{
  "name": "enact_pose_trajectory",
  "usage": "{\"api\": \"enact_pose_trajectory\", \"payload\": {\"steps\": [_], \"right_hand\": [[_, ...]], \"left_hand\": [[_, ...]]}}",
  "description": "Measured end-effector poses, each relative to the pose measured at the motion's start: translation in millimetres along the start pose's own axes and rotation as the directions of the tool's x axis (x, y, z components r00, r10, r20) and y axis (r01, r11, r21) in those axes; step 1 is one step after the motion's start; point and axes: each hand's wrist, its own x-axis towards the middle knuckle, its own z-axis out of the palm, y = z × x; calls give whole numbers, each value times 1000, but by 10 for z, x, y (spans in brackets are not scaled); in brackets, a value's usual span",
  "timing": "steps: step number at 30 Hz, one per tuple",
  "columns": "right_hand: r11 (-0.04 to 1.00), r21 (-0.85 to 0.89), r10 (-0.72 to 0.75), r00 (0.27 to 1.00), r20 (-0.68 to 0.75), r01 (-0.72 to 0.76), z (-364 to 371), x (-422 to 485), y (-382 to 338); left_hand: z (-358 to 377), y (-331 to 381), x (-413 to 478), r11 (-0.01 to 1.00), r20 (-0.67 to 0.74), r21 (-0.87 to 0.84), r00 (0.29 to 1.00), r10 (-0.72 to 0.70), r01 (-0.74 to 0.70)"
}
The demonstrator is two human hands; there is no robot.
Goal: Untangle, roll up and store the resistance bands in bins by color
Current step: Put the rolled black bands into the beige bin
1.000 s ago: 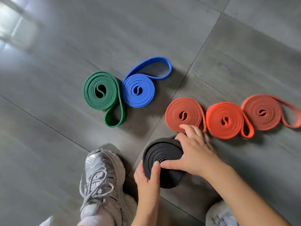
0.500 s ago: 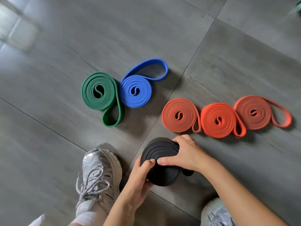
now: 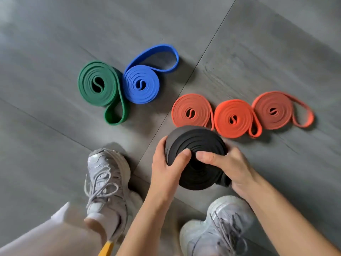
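While thumbs press its face, left hand (image 3: 165, 169) fingers curl round black band (image 3: 195, 141) | right hand (image 3: 235, 168) likewise

Left sneaker (image 3: 107, 174): pale grey, laced, a white sock (image 3: 99, 218) at its collar. Right sneaker (image 3: 217, 226): matching, off to its right — partly cut off by the frame edge. Grey tiled floor (image 3: 55, 43): under it, dark grout lines (image 3: 203, 53) crossing beyond its toe. Yellow strip (image 3: 106, 248): just behind its heel — kind unclear.

pale grey laced sneakers (image 3: 108, 174), white sock (image 3: 100, 218), bare forearms, perhaps white shorts (image 3: 36, 237)
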Motion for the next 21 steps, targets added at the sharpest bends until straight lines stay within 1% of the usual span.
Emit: {"api": "enact_pose_trajectory", "payload": {"steps": [2,4,9,12,13,15,18,21], "right_hand": [[999,-32,27,999,47,-25,64,-247,-289],[998,-40,54,994,97,-51,120,-546,-599],[995,-77,64,994,88,-57,349,-1582,-1589],[992,-104,79,993,89,-69,551,-2311,-2220],[991,-117,82,993,88,-71,642,-2560,-2425],[989,-138,76,992,103,-62,916,-3051,-2857],[984,-177,57,990,128,-34,1436,-3697,-3456],[984,-179,24,984,174,8,2065,-4201,-4018]], "left_hand": [[-19,216,-294,997,-55,-79,998,3,-7],[-64,532,-595,996,-73,-91,997,-11,4],[-322,1600,-1476,995,14,-103,1000,-2,3],[-581,2268,-2116,998,79,-63,996,36,-31],[-682,2489,-2350,998,75,-56,996,38,-34],[-931,2952,-2800,997,49,-75,998,30,-26],[-1409,3594,-3382,991,51,-136,999,-6,13],[-2039,4255,-3788,991,44,-131,999,18,-12]]}}
